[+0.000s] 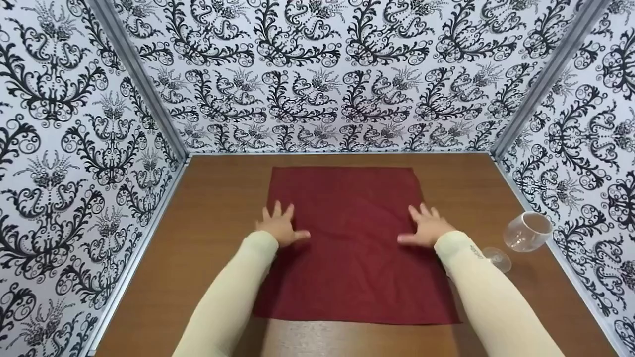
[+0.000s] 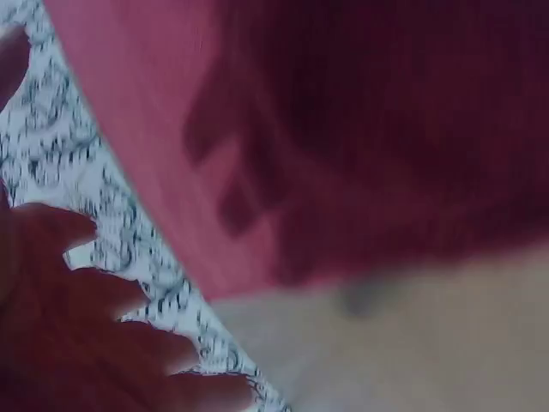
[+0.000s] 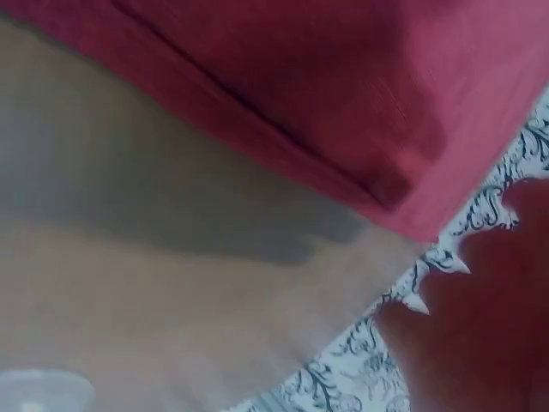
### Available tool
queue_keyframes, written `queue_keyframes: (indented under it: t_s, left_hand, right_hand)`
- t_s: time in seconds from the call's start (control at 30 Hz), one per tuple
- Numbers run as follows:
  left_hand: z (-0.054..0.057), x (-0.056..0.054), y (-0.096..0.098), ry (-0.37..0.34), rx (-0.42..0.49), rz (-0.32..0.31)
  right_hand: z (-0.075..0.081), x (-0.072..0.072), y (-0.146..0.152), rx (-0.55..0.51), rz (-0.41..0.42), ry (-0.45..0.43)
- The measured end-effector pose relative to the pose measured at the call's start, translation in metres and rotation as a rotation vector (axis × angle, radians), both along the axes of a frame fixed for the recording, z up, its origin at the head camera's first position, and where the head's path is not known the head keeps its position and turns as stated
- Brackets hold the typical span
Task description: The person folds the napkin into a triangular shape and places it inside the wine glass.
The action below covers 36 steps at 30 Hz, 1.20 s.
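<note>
Cloth (image 1: 354, 258), dark red and roughly square, is lying spread out and lightly wrinkled at the centre of the head view, covering part of a brown table (image 1: 213, 213). At its left edge, the left hand (image 1: 281, 229) is spreading its fingers wide, gripping nothing; at its right edge, the right hand (image 1: 427, 230) is splaying likewise, also holding nothing. Whether they are touching the cloth is unclear. A stemmed glass (image 1: 525, 235) is standing at the frame's right, near the right sleeve (image 1: 496, 297).
</note>
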<state>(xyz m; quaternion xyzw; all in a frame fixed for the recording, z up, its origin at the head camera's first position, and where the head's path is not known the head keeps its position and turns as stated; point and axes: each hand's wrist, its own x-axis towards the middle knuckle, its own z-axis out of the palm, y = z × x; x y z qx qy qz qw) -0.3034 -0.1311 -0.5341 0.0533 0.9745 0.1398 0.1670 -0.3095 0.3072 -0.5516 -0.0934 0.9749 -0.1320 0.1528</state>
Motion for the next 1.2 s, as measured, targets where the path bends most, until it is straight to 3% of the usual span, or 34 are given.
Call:
queue_keyframes:
  t_s: [0.13, 0.27, 0.9, 1.2]
  left_hand:
    - [-0.007, 0.020, 0.013, -0.147, -0.027, 0.002]
    - [-0.010, 0.027, 0.019, -0.157, -0.068, 0.046]
    - [-0.014, 0.020, 0.021, -0.168, -0.061, 0.067]
    - [-0.014, 0.016, 0.021, -0.158, -0.068, 0.062]
  right_hand:
    - [-0.005, 0.010, -0.002, 0.006, 0.025, -0.144]
    - [-0.009, 0.012, -0.004, 0.019, 0.021, -0.139]
    - [-0.018, 0.008, 0.001, 0.032, 0.020, -0.138]
    - [-0.022, 0.005, -0.003, 0.069, 0.056, -0.081]
